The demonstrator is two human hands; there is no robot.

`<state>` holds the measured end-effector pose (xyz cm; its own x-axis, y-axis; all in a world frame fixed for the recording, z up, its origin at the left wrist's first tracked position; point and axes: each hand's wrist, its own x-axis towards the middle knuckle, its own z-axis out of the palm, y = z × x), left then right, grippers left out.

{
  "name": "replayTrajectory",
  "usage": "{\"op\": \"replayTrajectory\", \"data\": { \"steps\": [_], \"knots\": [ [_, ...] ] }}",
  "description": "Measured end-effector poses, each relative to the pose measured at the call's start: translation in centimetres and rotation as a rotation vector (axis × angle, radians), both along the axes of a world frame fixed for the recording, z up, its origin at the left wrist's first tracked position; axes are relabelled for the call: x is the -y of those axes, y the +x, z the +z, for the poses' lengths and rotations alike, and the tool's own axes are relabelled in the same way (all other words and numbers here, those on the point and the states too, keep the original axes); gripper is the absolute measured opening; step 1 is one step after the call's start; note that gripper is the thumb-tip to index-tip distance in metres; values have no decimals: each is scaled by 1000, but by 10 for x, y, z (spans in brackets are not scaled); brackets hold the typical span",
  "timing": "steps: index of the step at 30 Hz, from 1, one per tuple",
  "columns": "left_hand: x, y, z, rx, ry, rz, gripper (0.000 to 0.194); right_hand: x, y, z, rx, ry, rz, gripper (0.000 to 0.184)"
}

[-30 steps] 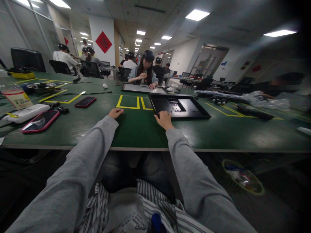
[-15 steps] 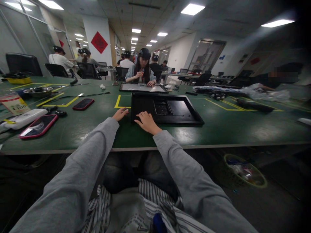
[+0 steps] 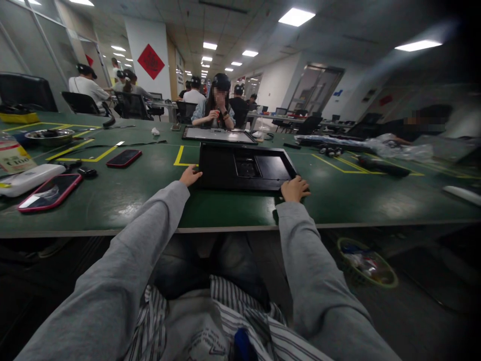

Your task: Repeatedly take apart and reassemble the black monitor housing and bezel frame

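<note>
A shallow black rectangular housing [image 3: 221, 173] with raised edges lies on the green table in front of me. A square recess shows near its middle. My left hand [image 3: 191, 175] is at its left edge, the fingertips closed against the side. Around the near right corner, my right hand [image 3: 295, 189] is closed with the fingers curled over the edge; part of that corner is hidden beneath it. Just beyond the housing lies a framed flat panel [image 3: 218, 134], in front of a person seated across the table.
To my left are a pink-edged phone [image 3: 50, 193], a second phone [image 3: 124, 158], a white device [image 3: 35, 179], a bottle [image 3: 15, 156] and a metal bowl [image 3: 48, 136]. Plastic wrap [image 3: 398, 148] lies at right. A basket [image 3: 366, 263] stands on the floor below.
My right hand has moved from the left part of the housing to its near right corner. My left hand now meets the left edge. The person opposite has raised a hand.
</note>
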<state>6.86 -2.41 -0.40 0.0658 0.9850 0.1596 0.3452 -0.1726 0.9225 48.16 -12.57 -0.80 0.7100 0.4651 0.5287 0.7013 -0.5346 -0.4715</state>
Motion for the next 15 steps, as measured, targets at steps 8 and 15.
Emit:
{"op": "replayTrajectory", "data": {
  "steps": [8,15],
  "knots": [
    [1,-69,16,-91,-10,165,85,-8,-12,2,-29,-25,309,45],
    [0,-164,5,-601,25,411,67,-39,-38,-8,-134,-41,694,41]
  ]
}}
